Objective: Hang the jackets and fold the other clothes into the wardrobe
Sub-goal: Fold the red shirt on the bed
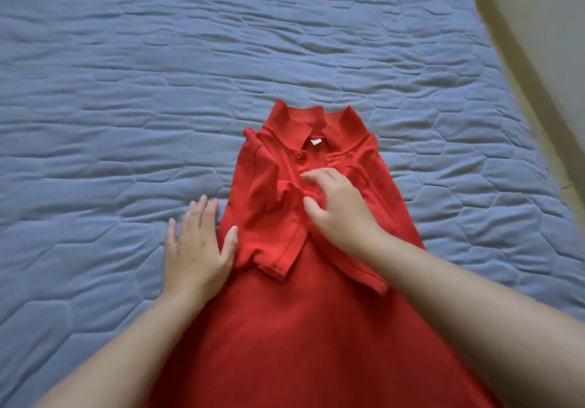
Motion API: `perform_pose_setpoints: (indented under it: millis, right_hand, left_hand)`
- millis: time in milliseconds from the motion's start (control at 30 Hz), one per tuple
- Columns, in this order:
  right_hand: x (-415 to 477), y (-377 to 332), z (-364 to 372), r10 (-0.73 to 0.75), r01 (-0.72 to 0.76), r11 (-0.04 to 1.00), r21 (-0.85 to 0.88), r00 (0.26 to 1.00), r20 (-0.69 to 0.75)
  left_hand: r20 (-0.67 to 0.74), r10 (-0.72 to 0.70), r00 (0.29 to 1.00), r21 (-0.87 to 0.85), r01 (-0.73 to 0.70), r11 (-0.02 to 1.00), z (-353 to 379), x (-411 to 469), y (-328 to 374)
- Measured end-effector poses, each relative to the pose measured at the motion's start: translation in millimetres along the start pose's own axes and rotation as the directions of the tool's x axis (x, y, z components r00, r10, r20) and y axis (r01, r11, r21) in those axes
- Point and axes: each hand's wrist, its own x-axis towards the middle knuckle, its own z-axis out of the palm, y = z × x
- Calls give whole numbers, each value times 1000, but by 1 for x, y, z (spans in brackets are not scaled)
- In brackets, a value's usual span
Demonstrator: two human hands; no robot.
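1. A red cotton polo shirt (304, 306) lay face up on a blue quilted bed cover (158, 75), with its collar (304, 122) pointing away from the person and its hem running out of view at the near edge.
2. Both short sleeves were folded inward over the chest: the left sleeve (272, 243) lay across the front, and the right sleeve (367, 274) crossed partly under the right forearm.
3. The left hand (198, 246) lay flat and released at the shirt's left edge. Its fingers (202, 211) rested straight on the bed cover just beside the fabric, while the thumb (231, 239) touched the folded left sleeve.
4. The right hand (338, 208) rested on the middle of the chest, below the red button (298, 154) and the white neck label (315, 141). Its fingers (316, 174) were loosely bent and touching the cloth – relaxed, not clenched on it.
5. The shirt therefore lay between the two hands and under them – neither hand lifted it.
6. A pale beige surface (538, 43) bordered the bed on the right.
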Motion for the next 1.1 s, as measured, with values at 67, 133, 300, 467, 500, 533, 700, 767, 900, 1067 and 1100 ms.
perform_pose_setpoints:
  millis: [67, 133, 300, 467, 500, 533, 700, 767, 900, 1067, 1100]
  right_hand:
    - [34, -18, 13, 93, -90, 992, 91, 995, -27]
    - [68, -34, 19, 191, -198, 962, 187, 980, 55]
    - [124, -58, 42, 254, -313, 937, 153, 915, 314]
    - [158, -68, 73, 259, -287, 904, 316, 957, 128]
    - [159, -68, 78, 261, -283, 921, 266, 958, 116]
    - [159, -68, 81, 276, -297, 925, 238, 954, 119]
    - [147, -68, 60, 395, -507, 804, 311, 846, 357]
    - [140, -67, 51, 409, -512, 833, 210, 825, 390]
    - [142, -78, 65, 314, -371, 898, 236, 917, 248]
    - [147, -69, 99, 292, -299, 952, 70, 951, 101]
    - [146, -65, 102, 300, -304, 952, 42, 950, 83]
  left_hand:
    - [37, 84, 996, -43, -83, 996, 9, -13, -19]
    - [18, 194, 981, -110, -191, 975, 17, -26, -31]
    - [-32, 300, 954, -162, -301, 940, 24, -28, -41]
    - [-72, 268, 961, -244, -278, 929, 25, -25, -46]
    - [-75, 255, 964, -265, -266, 927, 25, -23, -47]
    - [-76, 244, 967, -288, -256, 923, 24, -22, -47]
    - [-83, 172, 982, -430, -191, 883, 14, -23, -48]
    - [-114, 167, 979, -341, -196, 919, 5, -30, -37]
    - [-163, 147, 976, 16, -147, 989, -16, -42, -21]
    - [-187, 24, 982, 37, -17, 999, -24, -54, -63]
    - [-138, 6, 990, 50, 1, 999, -24, -58, -67]
